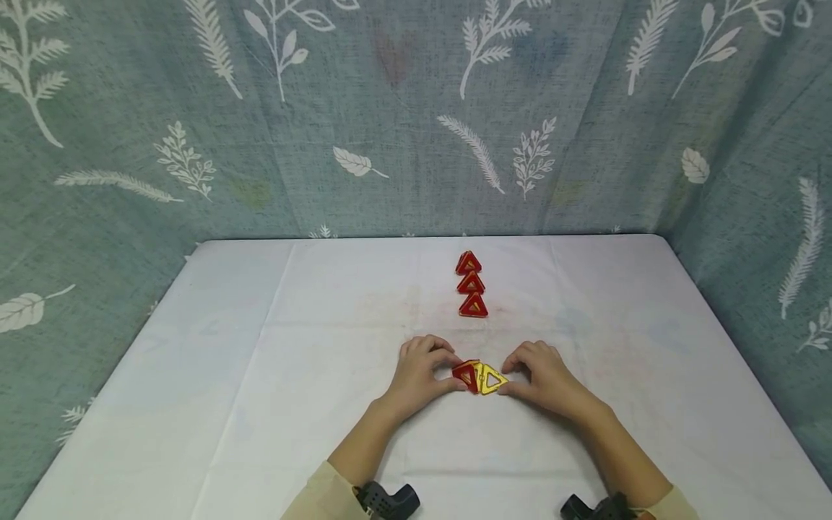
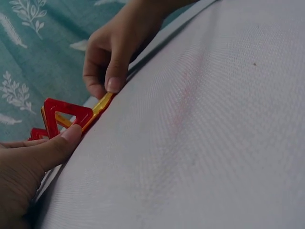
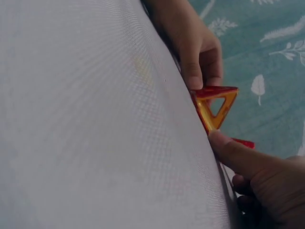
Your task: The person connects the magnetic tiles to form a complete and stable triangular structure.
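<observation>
Near the middle of the table, red triangular magnetic tiles [image 1: 464,375] stand tilted up, joined to a yellow triangular magnetic tile [image 1: 501,381] lying nearly flat. My left hand [image 1: 422,372] pinches the red side between thumb and fingers. From the other side, my right hand [image 1: 546,377] pinches the yellow tile's outer corner with its thumb and a finger. In the left wrist view, an upright red tile [image 2: 86,114] leans above the yellow tile [image 2: 101,107]. The right wrist view shows a raised yellow-orange tile [image 3: 228,106] beside the red one [image 3: 217,89].
Behind the hands, three small red triangular pyramids [image 1: 473,307] stand in a line running toward the table's far edge. A white cloth covers the table [image 1: 312,404]. A teal leaf-patterned curtain [image 1: 390,144] surrounds its back and sides.
</observation>
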Tool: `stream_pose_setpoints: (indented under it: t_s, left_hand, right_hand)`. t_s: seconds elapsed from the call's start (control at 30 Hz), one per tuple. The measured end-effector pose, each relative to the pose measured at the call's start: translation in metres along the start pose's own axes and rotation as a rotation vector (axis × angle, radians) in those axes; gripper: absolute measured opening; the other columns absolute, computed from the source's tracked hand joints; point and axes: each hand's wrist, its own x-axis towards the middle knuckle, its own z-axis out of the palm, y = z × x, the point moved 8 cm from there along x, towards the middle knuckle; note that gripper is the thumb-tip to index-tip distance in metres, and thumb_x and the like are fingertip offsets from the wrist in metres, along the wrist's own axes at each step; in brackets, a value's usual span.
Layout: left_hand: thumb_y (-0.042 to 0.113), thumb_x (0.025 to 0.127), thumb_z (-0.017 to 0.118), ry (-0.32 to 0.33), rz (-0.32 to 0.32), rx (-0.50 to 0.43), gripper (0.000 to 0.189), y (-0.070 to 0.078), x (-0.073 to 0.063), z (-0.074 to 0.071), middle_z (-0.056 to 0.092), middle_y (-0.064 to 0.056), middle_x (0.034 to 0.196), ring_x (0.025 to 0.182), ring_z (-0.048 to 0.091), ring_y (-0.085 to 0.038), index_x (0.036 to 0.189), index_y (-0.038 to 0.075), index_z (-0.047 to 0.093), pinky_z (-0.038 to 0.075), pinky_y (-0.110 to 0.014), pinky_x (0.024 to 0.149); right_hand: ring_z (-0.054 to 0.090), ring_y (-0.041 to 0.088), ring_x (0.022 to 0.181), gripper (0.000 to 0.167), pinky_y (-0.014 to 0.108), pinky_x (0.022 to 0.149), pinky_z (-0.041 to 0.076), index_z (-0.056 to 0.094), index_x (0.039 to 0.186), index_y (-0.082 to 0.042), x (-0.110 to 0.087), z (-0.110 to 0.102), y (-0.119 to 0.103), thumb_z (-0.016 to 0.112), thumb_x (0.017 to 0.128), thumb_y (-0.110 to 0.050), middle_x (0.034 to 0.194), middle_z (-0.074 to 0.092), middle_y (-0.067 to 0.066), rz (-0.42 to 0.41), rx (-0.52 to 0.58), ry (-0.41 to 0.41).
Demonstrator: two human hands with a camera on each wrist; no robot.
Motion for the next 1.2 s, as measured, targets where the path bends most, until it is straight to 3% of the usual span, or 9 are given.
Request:
stream_pose_setpoints:
  t_s: [0.33, 0.47, 0.63, 0.73, 0.9, 1.2]
  left_hand:
    - [0.030, 0.069, 0.083, 0.053, 0.009, -0.076, 0.028, 0.000, 0.000, -0.005, 0.058, 0.003, 0.100, 0.098, 0.048, -0.016, 0.090, 0.014, 0.074, 0.032, -0.040, 0.092]
    - [0.031, 0.069, 0.083, 0.052, -0.006, -0.091, 0.029, -0.002, -0.001, -0.003, 0.059, 0.004, 0.099, 0.098, 0.048, -0.015, 0.091, 0.014, 0.074, 0.033, -0.039, 0.092]
    - [0.029, 0.071, 0.081, 0.052, -0.004, -0.134, 0.030, -0.001, -0.001, -0.003, 0.059, 0.004, 0.101, 0.099, 0.047, -0.015, 0.096, 0.013, 0.075, 0.034, -0.039, 0.091]
    - [0.028, 0.073, 0.080, 0.065, 0.032, -0.119, 0.028, 0.002, -0.002, -0.005, 0.060, 0.004, 0.101, 0.099, 0.048, -0.014, 0.096, 0.014, 0.075, 0.035, -0.039, 0.090]
    - [0.031, 0.070, 0.081, 0.085, 0.094, -0.044, 0.026, 0.004, -0.002, -0.005, 0.060, 0.005, 0.098, 0.095, 0.049, -0.015, 0.092, 0.017, 0.077, 0.035, -0.040, 0.090]
    - [0.028, 0.066, 0.085, 0.115, 0.030, -0.085, 0.022, 0.001, 0.000, -0.006, 0.061, 0.004, 0.096, 0.094, 0.050, -0.016, 0.080, 0.015, 0.076, 0.034, -0.042, 0.091]
  right_hand:
    - [0.043, 0.006, 0.076, 0.018, 0.033, 0.075, 0.034, 0.065, 0.079, -0.019, 0.002, -0.003, 0.001, 0.081, 0.073, -0.025, 0.077, 0.056, -0.014, -0.002, 0.006, 0.055]
    - [0.048, 0.004, 0.075, 0.015, 0.032, 0.075, 0.039, 0.067, 0.081, -0.019, 0.002, -0.004, 0.001, 0.080, 0.075, -0.023, 0.078, 0.058, -0.013, -0.051, 0.057, 0.082]
    - [0.052, 0.003, 0.074, 0.018, 0.026, 0.068, 0.044, 0.074, 0.087, -0.014, -0.002, -0.010, -0.009, 0.082, 0.071, -0.017, 0.080, 0.062, -0.011, -0.179, 0.125, 0.209]
    - [0.054, 0.004, 0.074, 0.024, 0.024, 0.065, 0.045, 0.076, 0.092, -0.011, -0.005, -0.011, -0.013, 0.082, 0.070, -0.013, 0.081, 0.067, -0.007, -0.198, 0.181, 0.273]
    - [0.059, 0.007, 0.080, 0.032, 0.022, 0.068, 0.049, 0.073, 0.102, -0.006, -0.003, 0.000, -0.013, 0.081, 0.072, -0.015, 0.088, 0.071, -0.001, -0.111, 0.277, 0.220]
    - [0.059, 0.010, 0.077, 0.038, 0.023, 0.066, 0.047, 0.073, 0.104, -0.007, -0.003, 0.001, -0.012, 0.083, 0.068, -0.016, 0.087, 0.071, -0.002, -0.129, 0.273, 0.190]
